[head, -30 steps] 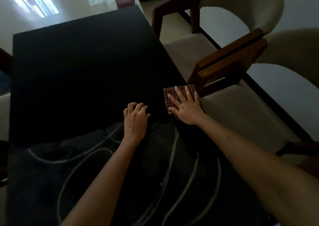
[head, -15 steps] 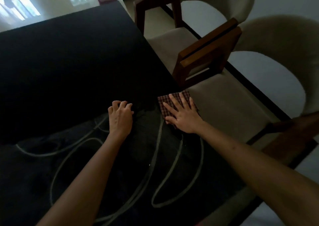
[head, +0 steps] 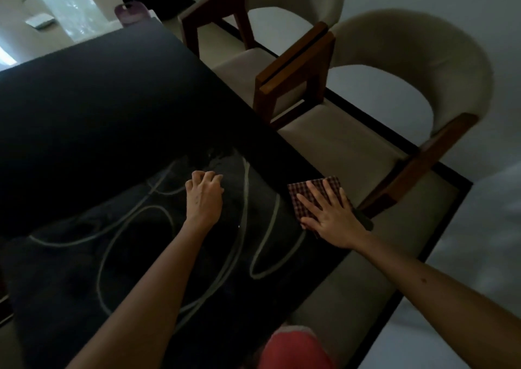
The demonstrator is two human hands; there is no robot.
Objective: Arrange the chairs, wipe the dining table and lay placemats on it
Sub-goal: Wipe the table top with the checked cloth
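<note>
The step in hand looks like wiping the dark table (head: pixel 93 109) along its right edge. The right hand (head: pixel 331 216) lies flat with fingers straight and spread, pressing a folded checked cloth (head: pixel 303 192) onto the tabletop close to the corner, just beside the nearer of two cream upholstered chairs (head: pixel 346 134). The left hand (head: pixel 204 196) rests on a dark placemat with pale looping lines (head: pixel 135 256), its fingers curled under; whether it pinches the mat's far edge or merely bears on it cannot be told in this dim light. To wipe well here, the palm should keep even pressure over the whole cloth so it stays folded and does not bunch, and the strokes should run parallel to the edge in overlapping passes, ending with a pull inward rather than off the side, so crumbs do not drop on the chair seat. The cloth sits partly over the mat's right border, so the left hand would do well to hold the mat steady, or lift that border, letting the surface beneath be cleaned without dragging the mat askew. The chair's wooden arm (head: pixel 293 67) stands near the table edge, so a long stroke forward risks knuckles meeting it.
</note>
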